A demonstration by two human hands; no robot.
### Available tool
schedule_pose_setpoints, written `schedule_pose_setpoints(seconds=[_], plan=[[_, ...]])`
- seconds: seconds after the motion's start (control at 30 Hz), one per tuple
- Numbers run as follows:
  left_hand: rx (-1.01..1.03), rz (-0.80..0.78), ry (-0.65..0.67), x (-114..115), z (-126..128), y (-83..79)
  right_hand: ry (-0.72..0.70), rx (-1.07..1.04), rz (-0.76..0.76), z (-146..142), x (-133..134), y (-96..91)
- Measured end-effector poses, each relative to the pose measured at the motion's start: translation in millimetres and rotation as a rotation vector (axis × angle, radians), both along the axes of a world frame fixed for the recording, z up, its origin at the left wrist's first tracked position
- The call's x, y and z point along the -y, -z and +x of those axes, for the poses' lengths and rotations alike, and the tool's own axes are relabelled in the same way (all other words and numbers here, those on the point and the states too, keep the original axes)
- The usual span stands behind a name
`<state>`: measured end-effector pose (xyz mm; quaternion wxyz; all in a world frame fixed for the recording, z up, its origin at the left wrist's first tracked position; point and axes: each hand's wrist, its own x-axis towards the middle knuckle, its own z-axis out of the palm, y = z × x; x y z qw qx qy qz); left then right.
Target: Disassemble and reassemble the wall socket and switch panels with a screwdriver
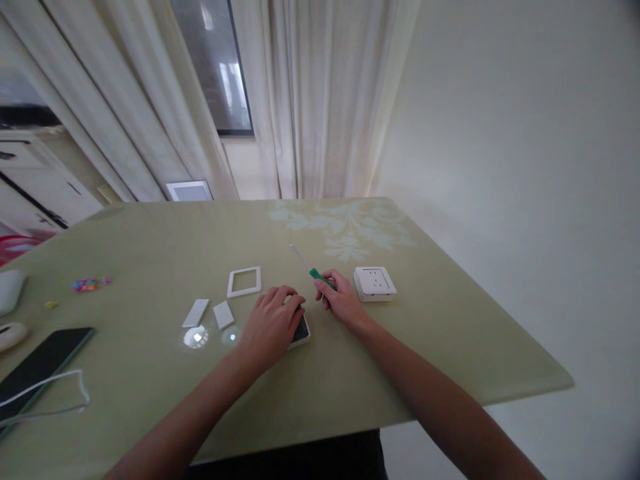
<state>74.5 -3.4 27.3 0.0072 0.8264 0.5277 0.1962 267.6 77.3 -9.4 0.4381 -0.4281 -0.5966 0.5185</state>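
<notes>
My right hand (340, 297) is closed around the green handle of a screwdriver (314, 273), whose thin shaft points up and to the left, away from me. Under my left hand (273, 317) sits a wall switch body (301, 332) with a white rim and a dark inside. Its fingers curl over the body and hide much of it. A white square frame (230, 285) lies just beyond my left hand. Two white rocker plates, one longer (195, 313) and one shorter (223, 315), lie to its left. A white wall socket (375, 283) stands right of my right hand.
The greenish table (165, 247) has a pale leaf pattern at its far edge. On the left lie a dark phone (45, 360), a white cable (83, 387) and small colourful bits (90, 285). A wall (525, 200) borders the right side; curtains (325, 100) hang behind.
</notes>
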Motion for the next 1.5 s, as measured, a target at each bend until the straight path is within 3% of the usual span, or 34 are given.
schedule_pose_setpoints(seconds=[0.1,0.3,0.5,0.67,0.77,0.83,1.0,1.5], plan=[[0.119,-0.155,0.006,-7,-5,7.7,0.031,0.010,0.026,1,0,-3.3],[0.230,-0.252,0.063,-19,-19,6.5,0.182,-0.011,0.132,5,3,-17.7],[0.383,-0.307,0.177,-27,-43,7.9,0.492,-0.141,0.398,8,5,-58.3],[0.524,-0.428,0.265,-25,-55,15.8,0.327,-0.162,0.747,-12,3,-107.3],[0.557,-0.460,0.259,-18,-60,18.3,0.256,-0.018,0.919,-27,3,-120.2],[0.568,-0.453,0.241,-13,-62,19.8,0.192,0.031,0.951,-35,4,-119.6],[0.555,-0.469,0.257,-7,-63,21.3,0.028,0.046,0.861,-41,7,-108.1],[0.581,-0.474,0.271,-4,-60,15.0,-0.012,-0.009,0.776,-45,10,-92.6]])
